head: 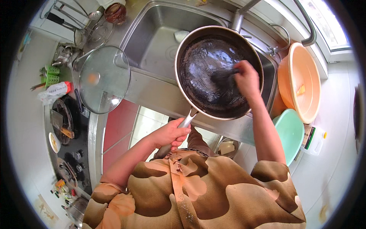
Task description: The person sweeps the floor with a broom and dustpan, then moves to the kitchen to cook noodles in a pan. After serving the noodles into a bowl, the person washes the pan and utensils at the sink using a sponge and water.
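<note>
My left hand (173, 134) is closed around the metal handle (188, 119) of a large frying pan (200, 74). The pan has a dark honeycomb-textured inside, wet and shiny, and it rests over the right part of a stainless steel sink (155, 40). Inside the pan my right hand (248, 78) grips a dark scrubber (224, 78), which is blurred, so its exact kind is unclear. Behind the pan's left rim, a pale rounded object (180, 36) lies partly hidden on the sink floor.
A faucet (237, 21) rises behind the pan. A glass lid (107, 77) leans left of the sink, near a gas stove (75, 140). To the right stand an orange basin (303, 71), a green basin (288, 134) and a white jug (316, 141). A metal bowl (236, 147) sits low down.
</note>
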{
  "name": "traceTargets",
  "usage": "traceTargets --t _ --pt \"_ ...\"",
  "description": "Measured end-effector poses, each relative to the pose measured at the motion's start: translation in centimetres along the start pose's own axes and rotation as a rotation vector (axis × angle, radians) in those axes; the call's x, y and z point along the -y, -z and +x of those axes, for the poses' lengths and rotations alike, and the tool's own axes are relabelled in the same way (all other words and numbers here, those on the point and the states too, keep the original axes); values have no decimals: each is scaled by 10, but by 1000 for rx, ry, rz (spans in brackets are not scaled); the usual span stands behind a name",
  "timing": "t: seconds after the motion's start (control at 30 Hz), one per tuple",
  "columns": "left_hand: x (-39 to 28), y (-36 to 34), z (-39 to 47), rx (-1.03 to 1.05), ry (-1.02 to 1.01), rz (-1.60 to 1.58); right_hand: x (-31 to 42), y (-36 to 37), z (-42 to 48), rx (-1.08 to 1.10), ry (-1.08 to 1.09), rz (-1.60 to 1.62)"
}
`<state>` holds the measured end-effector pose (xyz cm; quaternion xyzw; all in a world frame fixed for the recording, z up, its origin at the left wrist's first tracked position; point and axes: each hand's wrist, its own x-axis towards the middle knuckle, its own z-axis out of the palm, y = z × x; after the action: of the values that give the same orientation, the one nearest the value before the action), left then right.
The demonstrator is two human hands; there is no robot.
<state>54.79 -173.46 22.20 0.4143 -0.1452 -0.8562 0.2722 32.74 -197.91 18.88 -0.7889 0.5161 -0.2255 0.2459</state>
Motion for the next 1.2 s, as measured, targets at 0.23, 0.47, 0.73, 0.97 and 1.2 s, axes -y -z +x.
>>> traceTargets --t 0.23,0.47,0.73,0.97,1.2 --pt "1 2 -2 -4 -17 0 -42 43 38 -417 -285 -227" --pt "2 0 -3 -16 -13 -16 -29 -13 113 -460 -156 -179" --pt "3 3 -4 -28 -9 -23 2 -52 58 59 363 -153" --pt "1 1 -4 -39 -5 -16 -14 33 69 225 361 -410" --pt "7 2 -1 14 -39 -62 -14 64 -8 363 304 -618"
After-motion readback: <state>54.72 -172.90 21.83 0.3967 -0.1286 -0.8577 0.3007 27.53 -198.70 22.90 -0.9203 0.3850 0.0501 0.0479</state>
